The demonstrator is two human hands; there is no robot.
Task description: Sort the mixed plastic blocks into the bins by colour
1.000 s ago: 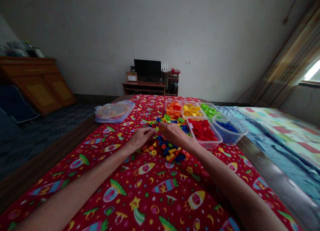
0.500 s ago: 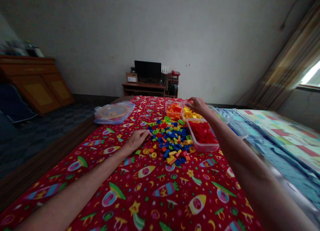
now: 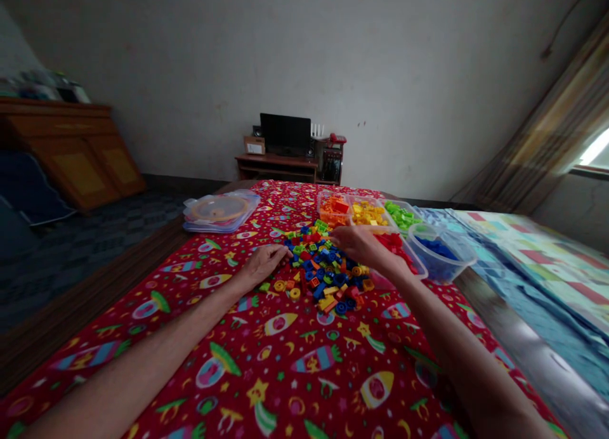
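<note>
A pile of small mixed-colour plastic bricks (image 3: 326,271) lies on the red rocket-print tablecloth (image 3: 295,363). My left hand (image 3: 264,264) rests palm down at the pile's left edge, its fingers stretched towards the bricks and touching the nearest ones. My right hand (image 3: 359,245) hovers palm down over the far right of the pile, just in front of the clear bin of red bricks (image 3: 409,261). Its fingers point left and are loosely apart, with nothing visible in them.
Behind the pile stand clear bins of orange bricks (image 3: 333,207), yellow bricks (image 3: 366,212) and green bricks (image 3: 402,214). A round tub of blue bricks (image 3: 442,252) stands at the right edge. Stacked clear lids (image 3: 219,210) lie far left. A patchwork bed (image 3: 533,255) adjoins the right.
My right hand went from the pile out to the yellow bin and has now come back down over the pile. The left hand stayed at the pile's left edge.
</note>
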